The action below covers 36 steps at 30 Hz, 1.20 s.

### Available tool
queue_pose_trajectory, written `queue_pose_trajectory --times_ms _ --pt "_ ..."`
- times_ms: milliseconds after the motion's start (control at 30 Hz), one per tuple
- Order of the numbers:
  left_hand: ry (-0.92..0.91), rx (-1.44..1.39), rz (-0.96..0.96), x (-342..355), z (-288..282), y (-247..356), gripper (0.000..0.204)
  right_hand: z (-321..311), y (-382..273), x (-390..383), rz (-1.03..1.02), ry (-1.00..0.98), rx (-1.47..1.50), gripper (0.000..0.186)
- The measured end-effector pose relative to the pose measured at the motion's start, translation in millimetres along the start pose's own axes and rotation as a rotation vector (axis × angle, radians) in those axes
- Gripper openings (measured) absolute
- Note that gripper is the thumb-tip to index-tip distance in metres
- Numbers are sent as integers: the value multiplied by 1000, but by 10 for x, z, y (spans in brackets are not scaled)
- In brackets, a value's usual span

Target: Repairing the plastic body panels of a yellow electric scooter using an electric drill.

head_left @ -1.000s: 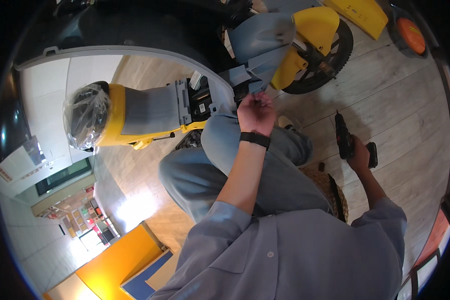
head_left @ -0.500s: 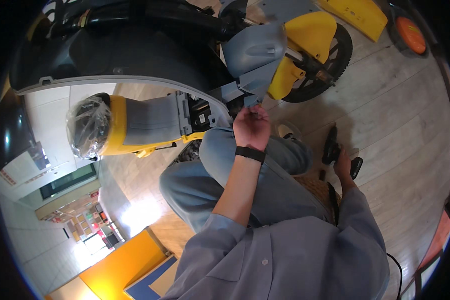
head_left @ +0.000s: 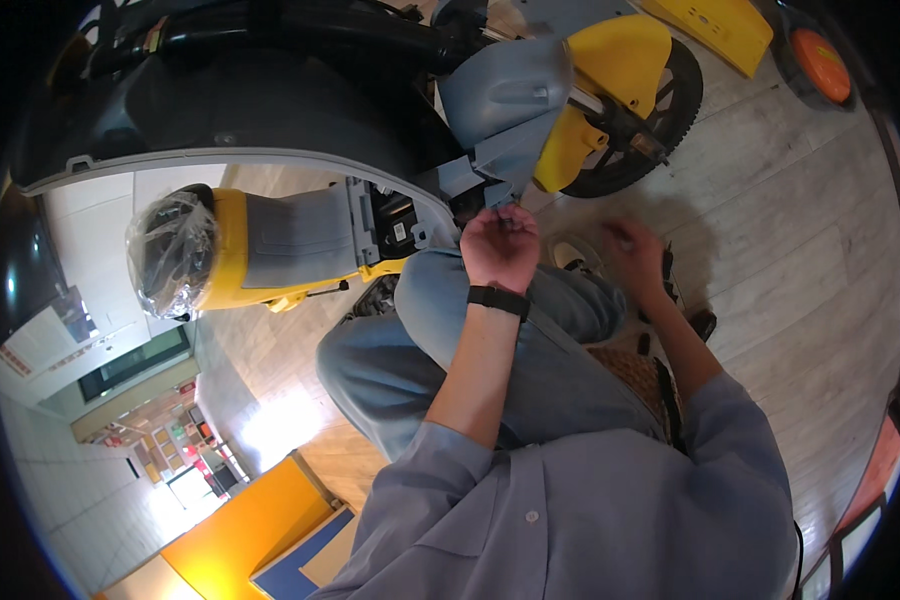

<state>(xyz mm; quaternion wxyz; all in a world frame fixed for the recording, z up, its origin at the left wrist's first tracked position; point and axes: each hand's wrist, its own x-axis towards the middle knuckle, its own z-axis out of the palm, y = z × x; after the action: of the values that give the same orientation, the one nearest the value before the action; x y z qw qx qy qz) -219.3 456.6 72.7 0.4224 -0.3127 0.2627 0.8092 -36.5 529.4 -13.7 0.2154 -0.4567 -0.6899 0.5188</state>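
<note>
My left hand (head_left: 500,250), a dark band on its wrist, is raised to the grey plastic panel (head_left: 515,150) of a yellow-and-grey scooter. Its fingers curl closed at the panel's lower edge; what they pinch is hidden. To the right, above the floor, my right hand (head_left: 638,262) reaches toward the scooter, slightly blurred. Nothing shows in it, and its fingers look loosely apart. Behind the right forearm, a black power drill (head_left: 706,325) rests on the floor, partly covered by the arm.
The scooter's front wheel (head_left: 682,120) and yellow fender (head_left: 625,60) lie ahead. Its grey seat (head_left: 300,235) is to the left, with a plastic-wrapped rear part (head_left: 173,255). A yellow panel (head_left: 715,30) and an orange-and-black object (head_left: 820,65) are on the floor at far right.
My right hand has let go of the drill on the floor and moved up and left toward the scooter. The left hand stays at the grey panel.
</note>
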Motion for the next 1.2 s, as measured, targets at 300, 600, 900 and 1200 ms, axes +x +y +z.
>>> queue_pose_trajectory --times_ms 300,600,900,1200 --pt "-243 233 -86 74 -160 94 28 596 -1135 355 -198 35 397 18" --pt "-98 174 -34 -66 -8 -1 22 603 -1135 387 -236 60 294 14" --pt "-99 403 34 -14 -93 -1 27 668 -1158 344 -216 123 312 12" --pt "-71 393 88 -241 -62 -115 27 688 -1155 233 -359 282 147 10"
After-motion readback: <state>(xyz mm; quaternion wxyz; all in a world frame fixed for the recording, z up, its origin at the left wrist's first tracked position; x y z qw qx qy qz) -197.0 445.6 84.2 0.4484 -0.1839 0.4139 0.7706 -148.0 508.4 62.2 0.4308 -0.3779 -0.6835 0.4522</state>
